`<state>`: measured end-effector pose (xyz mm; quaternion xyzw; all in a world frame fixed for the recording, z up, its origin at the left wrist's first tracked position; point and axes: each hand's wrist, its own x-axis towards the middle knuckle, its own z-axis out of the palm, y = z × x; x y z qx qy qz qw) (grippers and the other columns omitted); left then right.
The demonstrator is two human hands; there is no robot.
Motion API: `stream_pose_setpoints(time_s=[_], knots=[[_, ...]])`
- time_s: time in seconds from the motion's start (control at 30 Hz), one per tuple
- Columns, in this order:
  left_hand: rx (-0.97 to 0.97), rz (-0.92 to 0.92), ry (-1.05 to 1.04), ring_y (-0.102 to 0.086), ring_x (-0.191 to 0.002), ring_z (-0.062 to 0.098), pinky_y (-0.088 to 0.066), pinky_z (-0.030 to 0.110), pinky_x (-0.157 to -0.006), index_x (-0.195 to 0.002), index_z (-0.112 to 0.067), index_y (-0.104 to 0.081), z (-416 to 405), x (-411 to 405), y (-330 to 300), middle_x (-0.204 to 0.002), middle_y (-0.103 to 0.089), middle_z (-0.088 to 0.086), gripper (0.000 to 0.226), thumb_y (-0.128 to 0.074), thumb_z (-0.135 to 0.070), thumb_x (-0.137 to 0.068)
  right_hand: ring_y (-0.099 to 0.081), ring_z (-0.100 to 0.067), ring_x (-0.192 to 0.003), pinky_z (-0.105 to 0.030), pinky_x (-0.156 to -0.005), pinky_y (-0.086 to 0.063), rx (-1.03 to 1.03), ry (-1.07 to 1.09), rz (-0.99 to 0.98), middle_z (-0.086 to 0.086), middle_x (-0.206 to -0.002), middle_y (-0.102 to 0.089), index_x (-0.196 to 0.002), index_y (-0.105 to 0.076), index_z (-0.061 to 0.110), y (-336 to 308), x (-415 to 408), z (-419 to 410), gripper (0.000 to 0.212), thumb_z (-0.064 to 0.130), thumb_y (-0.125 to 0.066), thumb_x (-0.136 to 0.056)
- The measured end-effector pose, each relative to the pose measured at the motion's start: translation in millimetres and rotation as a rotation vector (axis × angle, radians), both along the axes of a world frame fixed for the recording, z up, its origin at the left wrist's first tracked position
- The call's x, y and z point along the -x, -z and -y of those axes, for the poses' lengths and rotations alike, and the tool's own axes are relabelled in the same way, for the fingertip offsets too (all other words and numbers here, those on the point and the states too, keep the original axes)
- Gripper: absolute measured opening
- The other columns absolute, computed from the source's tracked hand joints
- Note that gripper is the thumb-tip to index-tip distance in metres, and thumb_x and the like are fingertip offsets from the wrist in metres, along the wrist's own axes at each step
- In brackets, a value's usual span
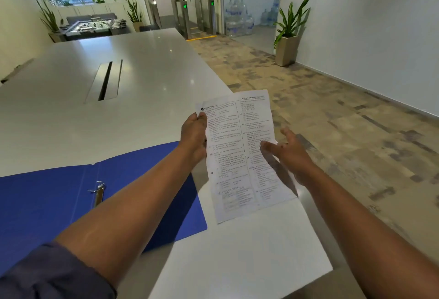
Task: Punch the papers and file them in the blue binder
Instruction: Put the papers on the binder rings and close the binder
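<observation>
A printed paper (240,156) is held up over the table's right edge. A punched hole shows near its left margin. My left hand (193,138) pinches the sheet's left edge near the top, thumb on the front. My right hand (288,153) sits at the sheet's right edge with straight fingers, the fingertips touching the page. The blue binder (47,203) lies open flat on the table at the lower left, its metal ring mechanism (98,193) standing up in the middle. My left forearm crosses over the binder's right half. No punch is in view.
The long white table (142,61) has a cable slot (104,81) in its middle. To the right lies patterned carpet, with a potted plant (288,37) by the wall. Water bottles (240,19) and entry gates (197,13) stand far back.
</observation>
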<state>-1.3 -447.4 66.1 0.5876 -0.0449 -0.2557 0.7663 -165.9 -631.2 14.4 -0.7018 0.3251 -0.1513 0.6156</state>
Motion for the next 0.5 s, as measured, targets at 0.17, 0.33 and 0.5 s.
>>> stream_pose_setpoints(time_s=[0.17, 0.33, 0.5], knots=[[0.017, 0.042, -0.048, -0.074, -0.075, 0.018, -0.06, 0.039, -0.075, -0.099, -0.016, -0.064, -29, -10, -19, -0.087, -0.078, 0.001, 0.017, -0.052, -0.025, -0.106, -0.075, -0.035, -0.105, -0.058, -0.095, -0.057, -0.2, -0.204, 0.161, -0.014, -0.118, -0.076, -0.132, -0.06, 0.008, -25, -2, -14, 0.04, 0.018, -0.072, -0.095], [-0.024, 0.087, -0.091, -0.074, -0.077, 0.019, -0.06, 0.038, -0.075, -0.1, -0.016, -0.064, -61, -20, -21, -0.091, -0.077, 0.002, 0.018, -0.05, -0.025, -0.107, -0.066, -0.034, -0.124, -0.055, -0.104, -0.051, -0.37, -0.466, 0.224, -0.012, -0.137, -0.067, -0.141, -0.058, 0.01, -26, -8, -43, 0.04, 0.013, -0.06, -0.101], [-0.04, 0.117, -0.16, -0.073, -0.088, 0.024, -0.06, 0.045, -0.086, -0.107, -0.014, -0.065, -94, -24, -23, -0.1, -0.077, 0.007, 0.018, -0.05, -0.024, -0.107, -0.071, -0.032, -0.115, -0.046, -0.093, -0.06, -0.279, -0.487, 0.153, -0.007, -0.129, -0.073, -0.139, -0.059, 0.012, -27, -23, -76, 0.038, 0.009, -0.06, -0.102]])
